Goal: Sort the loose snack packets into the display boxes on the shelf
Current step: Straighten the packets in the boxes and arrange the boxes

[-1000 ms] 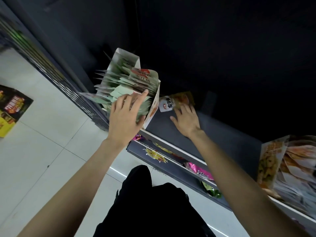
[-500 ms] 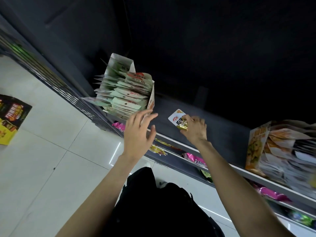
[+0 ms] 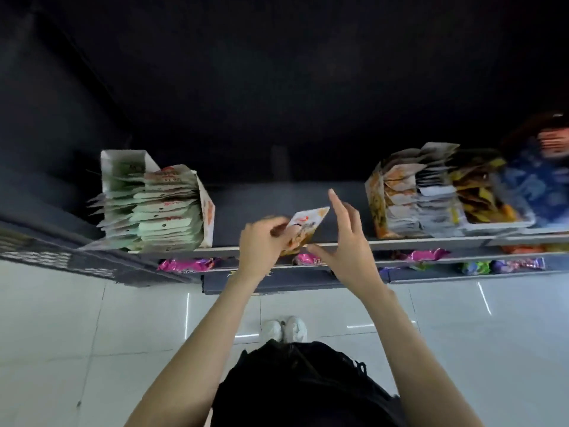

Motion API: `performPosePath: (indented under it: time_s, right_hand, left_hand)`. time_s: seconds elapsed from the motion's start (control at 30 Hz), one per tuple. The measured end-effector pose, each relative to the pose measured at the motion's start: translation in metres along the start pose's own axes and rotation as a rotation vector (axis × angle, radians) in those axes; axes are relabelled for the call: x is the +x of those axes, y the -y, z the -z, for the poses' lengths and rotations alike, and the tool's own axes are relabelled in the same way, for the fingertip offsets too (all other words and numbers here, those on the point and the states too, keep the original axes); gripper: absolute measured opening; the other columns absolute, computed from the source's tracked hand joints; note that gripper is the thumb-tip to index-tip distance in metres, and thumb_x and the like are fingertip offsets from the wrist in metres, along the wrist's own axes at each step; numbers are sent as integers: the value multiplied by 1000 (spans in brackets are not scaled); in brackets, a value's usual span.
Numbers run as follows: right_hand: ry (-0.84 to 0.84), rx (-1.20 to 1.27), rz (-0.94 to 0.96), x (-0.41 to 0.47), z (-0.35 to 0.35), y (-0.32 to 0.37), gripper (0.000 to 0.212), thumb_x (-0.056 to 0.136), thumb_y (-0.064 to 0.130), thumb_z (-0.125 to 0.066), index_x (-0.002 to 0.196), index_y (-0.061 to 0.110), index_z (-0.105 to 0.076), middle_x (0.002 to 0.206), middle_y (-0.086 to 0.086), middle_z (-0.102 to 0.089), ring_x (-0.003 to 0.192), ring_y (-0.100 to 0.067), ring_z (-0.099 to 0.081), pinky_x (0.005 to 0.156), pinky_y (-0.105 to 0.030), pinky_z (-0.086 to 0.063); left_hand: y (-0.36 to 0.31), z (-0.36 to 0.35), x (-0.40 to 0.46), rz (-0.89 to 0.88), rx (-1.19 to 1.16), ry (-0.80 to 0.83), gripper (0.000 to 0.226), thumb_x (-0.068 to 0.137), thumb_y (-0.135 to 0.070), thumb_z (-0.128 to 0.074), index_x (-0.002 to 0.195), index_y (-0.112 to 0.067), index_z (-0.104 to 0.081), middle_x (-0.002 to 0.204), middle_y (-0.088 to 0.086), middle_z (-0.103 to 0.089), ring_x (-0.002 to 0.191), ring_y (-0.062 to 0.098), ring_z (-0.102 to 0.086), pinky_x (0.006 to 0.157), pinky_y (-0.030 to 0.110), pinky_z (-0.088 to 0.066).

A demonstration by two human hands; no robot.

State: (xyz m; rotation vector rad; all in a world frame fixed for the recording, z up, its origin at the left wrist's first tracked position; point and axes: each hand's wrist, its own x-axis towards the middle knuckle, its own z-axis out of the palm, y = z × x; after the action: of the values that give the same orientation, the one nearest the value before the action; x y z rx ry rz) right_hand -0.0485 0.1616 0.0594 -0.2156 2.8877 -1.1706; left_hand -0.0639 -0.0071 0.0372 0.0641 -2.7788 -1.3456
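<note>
I stand on a pale tiled floor point(image 3: 92, 349) before a dark shelf point(image 3: 246, 211). One display box point(image 3: 157, 208) of greenish packets stands at the left, another display box point(image 3: 409, 198) at the right. Between them, above the shelf's near edge, my left hand point(image 3: 261, 248) pinches a snack packet point(image 3: 304, 226). My right hand point(image 3: 348, 241) is spread wide just beside it, holding nothing.

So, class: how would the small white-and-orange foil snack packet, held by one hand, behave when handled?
The white-and-orange foil snack packet looks thin and flat, so probably light and slightly floppy. The left hand pinches one end and it stays out straight, suggesting some stiffness. Its glossy surface may be slippery.
</note>
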Motion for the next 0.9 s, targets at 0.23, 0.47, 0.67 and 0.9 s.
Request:
performPosePath:
  time_s: [0.23, 0.47, 0.67, 0.9]
  right_hand:
    - [-275, -378, 175, -30, 68, -38, 13, 84, 24, -66, 95, 18, -68, 74, 2, -69, 51, -21, -62, 41, -26, -45]
    - [-705, -140, -124, -44, 139, -109, 3, 89, 9, -64, 91, 6, -64, 67, 4, -58, 50, -7, -45, 51, -10, -32]
    - [-792, -170, -96, -7, 217, -172, 14, 95, 16, -55, 93, 3, -59, 62, 5, -49, 47, -16, -40, 45, -21, -27]
    - [-592, -267, 275, 69, 251, -211, 17, 96, 13, -52, 98, 13, -69, 77, -1, -68, 64, -13, -59, 51, -23, -42]
  left_hand:
    - [-59, -28, 15, -716, 233, 180, 12, 79, -32, -69, 87, -25, -74, 76, -12, -71, 62, 13, -64, 58, 27, -53]
    - [-126, -93, 49, -541, -23, 69, 34, 85, -33, -66, 115, -19, -60, 112, -8, -64, 103, 8, -55, 89, 23, -42]
    - [-153, -172, 94, -450, 377, 34, 45, 86, -37, -62, 127, -22, -53, 128, -1, -55, 120, 22, -44, 98, 36, -34]
    - [-161, -216, 118, -246, 558, 24, 68, 85, -45, -62, 143, -26, -35, 141, 0, -46, 131, 23, -38, 105, 38, -28]
